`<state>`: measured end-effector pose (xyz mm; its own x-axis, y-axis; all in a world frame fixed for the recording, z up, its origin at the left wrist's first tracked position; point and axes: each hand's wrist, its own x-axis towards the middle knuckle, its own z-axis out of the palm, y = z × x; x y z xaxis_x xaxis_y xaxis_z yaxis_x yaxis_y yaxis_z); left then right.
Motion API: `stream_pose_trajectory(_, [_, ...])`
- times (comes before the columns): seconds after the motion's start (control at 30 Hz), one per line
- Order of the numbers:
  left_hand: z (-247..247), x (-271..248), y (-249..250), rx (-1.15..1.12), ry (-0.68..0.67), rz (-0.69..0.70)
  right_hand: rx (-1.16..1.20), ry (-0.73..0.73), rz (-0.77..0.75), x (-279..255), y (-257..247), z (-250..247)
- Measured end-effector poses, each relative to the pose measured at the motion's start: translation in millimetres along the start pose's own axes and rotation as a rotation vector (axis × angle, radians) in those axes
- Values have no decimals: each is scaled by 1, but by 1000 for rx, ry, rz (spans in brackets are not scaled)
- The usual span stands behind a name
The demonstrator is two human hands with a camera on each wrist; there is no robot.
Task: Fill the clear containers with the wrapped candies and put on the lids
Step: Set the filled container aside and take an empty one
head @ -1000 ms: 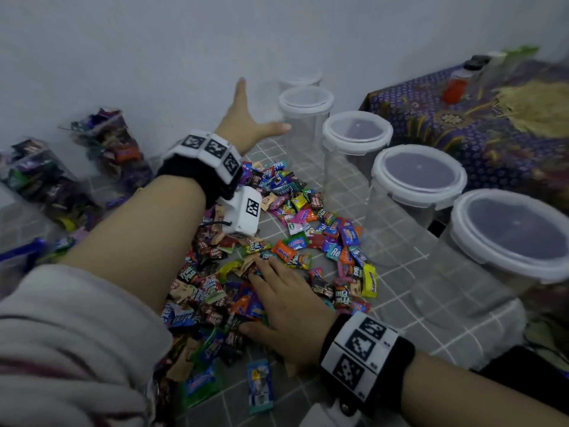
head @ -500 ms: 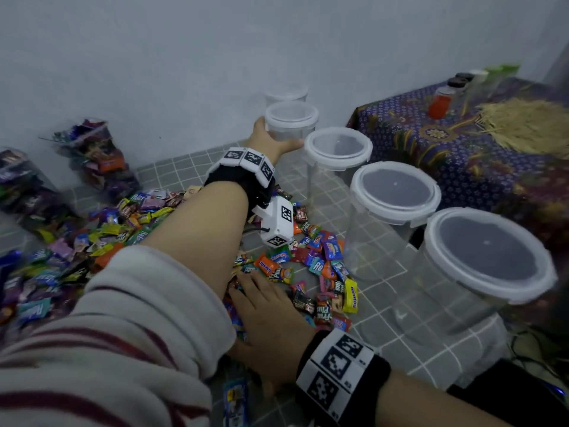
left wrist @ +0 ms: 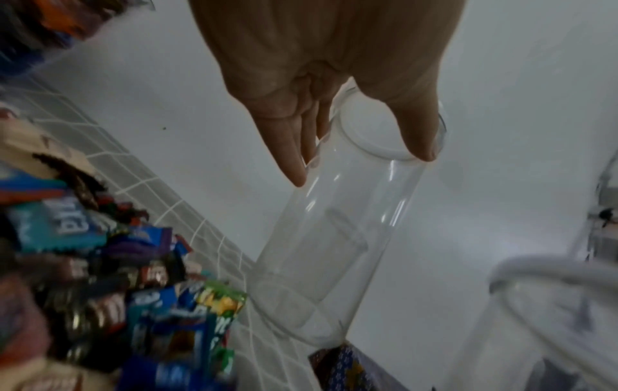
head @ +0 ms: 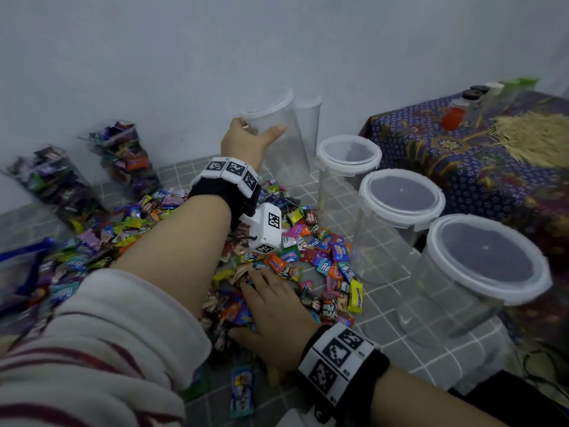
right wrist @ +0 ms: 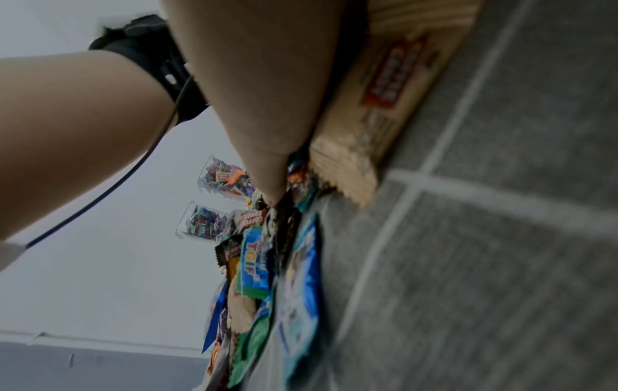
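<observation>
My left hand [head: 254, 137] grips a tall clear container [head: 281, 155] just under its white lid [head: 272, 104]; the container leans to the left off the row. The left wrist view shows thumb and fingers [left wrist: 294, 148] curled round this container [left wrist: 334, 224]. My right hand [head: 271, 298] lies flat, fingers spread, on the pile of wrapped candies [head: 311, 254] on the grey tiled floor [head: 378, 306]. The right wrist view shows that hand [right wrist: 267, 127] pressed on wrappers [right wrist: 254, 267]. Three empty lidded containers [head: 349, 152] [head: 400, 195] [head: 486, 257] stand in a row at the right.
Another tall clear container [head: 309, 124] stands by the wall behind the gripped one. Two containers filled with candies [head: 126, 155] [head: 52, 183] stand at the left wall. A low table with purple patterned cloth [head: 462, 174] holds small bottles [head: 452, 117] and a straw bundle [head: 532, 137].
My left hand reached to the tall container, closed round its top and tipped it leftward away from the row. The right hand stayed flat on the candies.
</observation>
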<state>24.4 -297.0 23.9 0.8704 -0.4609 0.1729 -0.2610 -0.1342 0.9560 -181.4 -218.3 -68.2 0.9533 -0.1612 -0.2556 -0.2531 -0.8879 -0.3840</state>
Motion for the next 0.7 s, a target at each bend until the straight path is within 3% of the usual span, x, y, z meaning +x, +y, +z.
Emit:
stream_pose_trajectory(0.3, [-76,-45,38,-107,-23,113,-42,-36,9,-1,-3,-4])
stream_pose_trajectory(0.53, [-144,-140,60,-138,-149,168,-70,-18,13,4,-1,-2])
stream_pose_trajectory(0.7, [-185,-213,43,-91,-282,75,-51,40,-30,16,4,9])
